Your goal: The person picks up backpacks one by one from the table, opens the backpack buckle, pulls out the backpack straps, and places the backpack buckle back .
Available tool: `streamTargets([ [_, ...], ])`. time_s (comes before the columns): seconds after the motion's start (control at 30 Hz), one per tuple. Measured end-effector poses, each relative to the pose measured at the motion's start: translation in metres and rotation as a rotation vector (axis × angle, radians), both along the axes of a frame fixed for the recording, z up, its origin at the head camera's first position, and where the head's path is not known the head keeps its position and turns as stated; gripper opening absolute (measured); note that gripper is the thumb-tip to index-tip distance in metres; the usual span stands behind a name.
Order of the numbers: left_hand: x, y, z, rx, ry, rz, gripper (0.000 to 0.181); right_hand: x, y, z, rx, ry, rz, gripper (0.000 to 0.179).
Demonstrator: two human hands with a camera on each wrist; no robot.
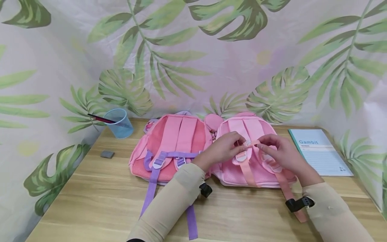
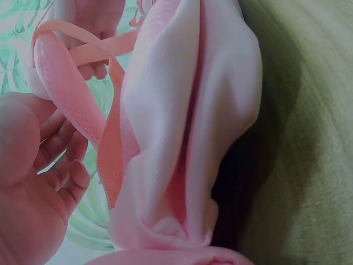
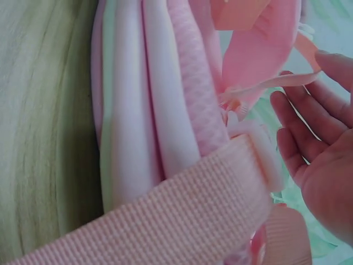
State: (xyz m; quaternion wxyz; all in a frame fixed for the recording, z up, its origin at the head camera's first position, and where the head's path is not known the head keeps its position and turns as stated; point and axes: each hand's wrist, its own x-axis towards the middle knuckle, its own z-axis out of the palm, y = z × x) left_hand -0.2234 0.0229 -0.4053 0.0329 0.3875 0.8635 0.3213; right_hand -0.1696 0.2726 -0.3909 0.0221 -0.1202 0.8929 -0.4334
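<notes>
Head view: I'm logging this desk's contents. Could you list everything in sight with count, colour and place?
Left backpack: 1, pink, mid-table
Right backpack: 1, pink, beside it
Purple straps: several, purple, left backpack
Orange straps: several, orange, right backpack
Cup: 1, blue, back left
Pens: count unclear, dark and red, in cup
Block: 1, grey, left side
Notebook: 1, pale blue and white, right side
Table: 1, wood-coloured, underneath
Backdrop: 1, pale with green leaves, behind
Wrist cameras: 2, black, at wrists
Sleeves: 2, beige, forearms
Left hand, right hand: 2, bare, pinching orange strap
</notes>
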Motion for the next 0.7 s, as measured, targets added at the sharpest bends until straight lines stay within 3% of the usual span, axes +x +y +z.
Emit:
streamTargets([
  [0.27, 0.0016, -0.0012, 0.0008, 0.010, -0.003, 0.016, 0.020, -0.0021, 0.0001, 0.0031, -0.090, 0.007, 0.031, 0.027],
  [0.53, 0.0008, -0.0024, 0.0011, 0.035, 0.006, -0.005, 0.021, -0.0014, 0.0008, 0.0056, 0.031, 0.015, 0.076, 0.030],
  [0.7, 0.0006, -0.0011, -0.0001, 0.056, 0.004, -0.013, 0.022, -0.0011, 0.0007, 0.0014, 0.032, -0.011, 0.054, 0.031],
])
